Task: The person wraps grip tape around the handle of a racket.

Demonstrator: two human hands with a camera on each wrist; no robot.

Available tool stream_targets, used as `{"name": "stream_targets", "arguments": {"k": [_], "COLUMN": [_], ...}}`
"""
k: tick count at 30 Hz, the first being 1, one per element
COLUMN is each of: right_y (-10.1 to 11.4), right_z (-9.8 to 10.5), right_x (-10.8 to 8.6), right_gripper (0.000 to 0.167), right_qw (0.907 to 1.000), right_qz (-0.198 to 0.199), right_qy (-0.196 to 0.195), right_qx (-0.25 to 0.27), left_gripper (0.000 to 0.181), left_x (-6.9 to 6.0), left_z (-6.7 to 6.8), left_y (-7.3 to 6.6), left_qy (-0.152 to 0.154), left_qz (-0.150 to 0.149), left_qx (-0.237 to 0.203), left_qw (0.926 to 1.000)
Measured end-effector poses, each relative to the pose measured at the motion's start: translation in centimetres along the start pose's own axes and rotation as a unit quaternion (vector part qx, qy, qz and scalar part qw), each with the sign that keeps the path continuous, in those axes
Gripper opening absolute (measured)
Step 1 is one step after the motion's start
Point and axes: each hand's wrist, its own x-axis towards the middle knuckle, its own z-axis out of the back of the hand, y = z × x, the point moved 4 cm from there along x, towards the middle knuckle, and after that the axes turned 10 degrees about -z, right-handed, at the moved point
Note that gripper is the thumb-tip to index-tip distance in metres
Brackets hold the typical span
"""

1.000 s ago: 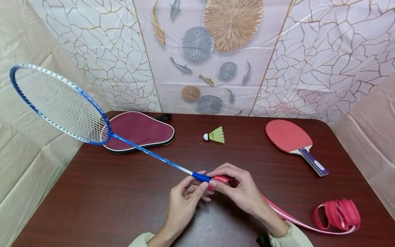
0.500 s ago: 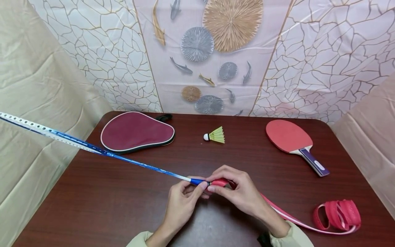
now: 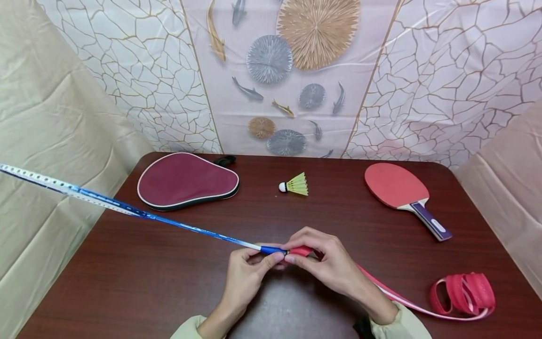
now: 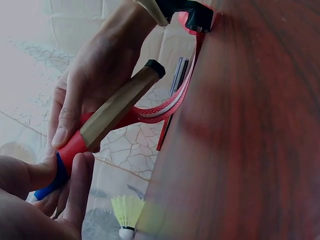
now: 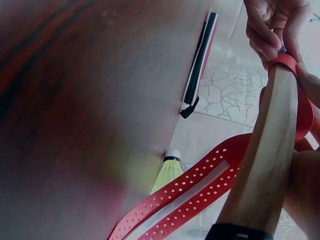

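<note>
A blue and white badminton racket (image 3: 203,230) slants up to the left, its head seen edge-on and cut off by the frame. My left hand (image 3: 243,280) holds it at the blue cone (image 3: 269,249), thumb on top. Red perforated grip tape (image 4: 74,147) circles the top of the bare wooden handle (image 4: 117,107), just below the cone. My right hand (image 3: 330,261) pinches that tape against the handle between thumb and fingers. From there the tape runs under the right forearm to a loose coil (image 3: 470,294). A black cap (image 4: 156,67) ends the handle.
On the dark wood table (image 3: 148,282) lie a maroon paddle case (image 3: 186,181) at back left, a yellow shuttlecock (image 3: 296,184) at back middle, and a red table tennis paddle (image 3: 395,186) at right. Patterned cloth (image 3: 271,94) hangs behind the table.
The racket has rolled about its shaft, so its strung face has turned edge-on, and its head has dropped lower. Both hands stay almost in place. The tape coil has not moved.
</note>
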Motion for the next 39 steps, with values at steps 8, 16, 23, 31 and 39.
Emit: {"name": "stream_targets", "arguments": {"k": [8, 16, 23, 31, 39], "right_y": [-2.5, -3.7, -2.6, -3.5, -3.9], "right_z": [0.0, 1.6, 1.6, 1.2, 1.4], "right_x": [-0.4, -0.6, -0.5, -0.8, -0.9], "right_gripper": [0.027, 0.023, 0.023, 0.018, 0.017], "right_qw": [0.9997, 0.9897, 0.9951, 0.9855, 0.9665], "right_qz": [-0.014, -0.093, -0.047, -0.153, -0.234], "right_qy": [0.009, 0.032, 0.032, 0.023, 0.044], "right_qx": [-0.015, -0.104, -0.081, -0.069, -0.095], "left_gripper": [0.025, 0.021, 0.019, 0.016, 0.018], "left_x": [-0.1, 0.0, -0.1, -0.2, -0.3], "left_z": [-0.2, -0.5, -0.8, -1.0, -1.1], "left_y": [0.0, -0.2, 0.0, 0.1, 0.1], "left_qy": [0.003, 0.015, 0.040, 0.064, 0.090], "left_qz": [0.001, 0.000, -0.020, -0.061, -0.073], "left_qx": [-0.011, 0.024, 0.029, 0.024, 0.012], "left_qw": [0.9999, 0.9996, 0.9986, 0.9958, 0.9932]}}
